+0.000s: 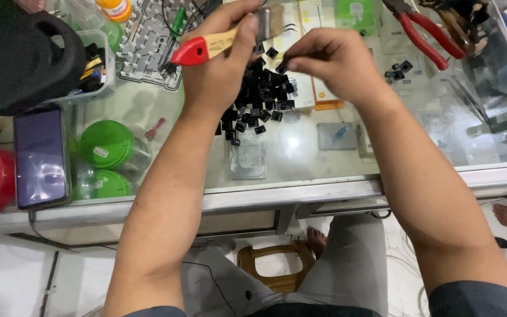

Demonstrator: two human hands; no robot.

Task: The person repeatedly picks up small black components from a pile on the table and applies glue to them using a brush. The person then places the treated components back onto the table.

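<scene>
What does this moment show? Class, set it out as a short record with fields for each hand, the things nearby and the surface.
Left hand: left hand grips a paintbrush with a red-tipped wooden handle, bristles pointing away over the pile.
Right hand: right hand pinches a small black keycap at its fingertips.
Pile: loose black keycaps heaped below both hands.
Surface: glass counter.
Nearby: stripped keyboard frame at upper left; phone at left; red-handled pliers at upper right.
</scene>
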